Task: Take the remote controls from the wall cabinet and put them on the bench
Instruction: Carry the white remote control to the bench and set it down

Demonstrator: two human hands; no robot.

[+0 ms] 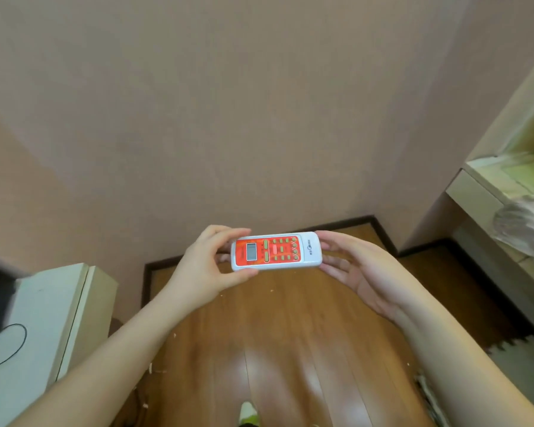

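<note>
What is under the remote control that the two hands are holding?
Under the remote control lies bare wooden floor, far below. Left hand grips one end; right hand touches the other. Its underside is hidden.

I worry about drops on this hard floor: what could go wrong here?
Only the left hand pinches the remote, at one end; the right hand merely touches the other end with straight fingers, so it might tip and fall onto the wooden floor. No bench is clearly visible, so carrying remains.

Remote control [276, 251]: small logo and print on white end, too blurred to read; display blank.
</note>
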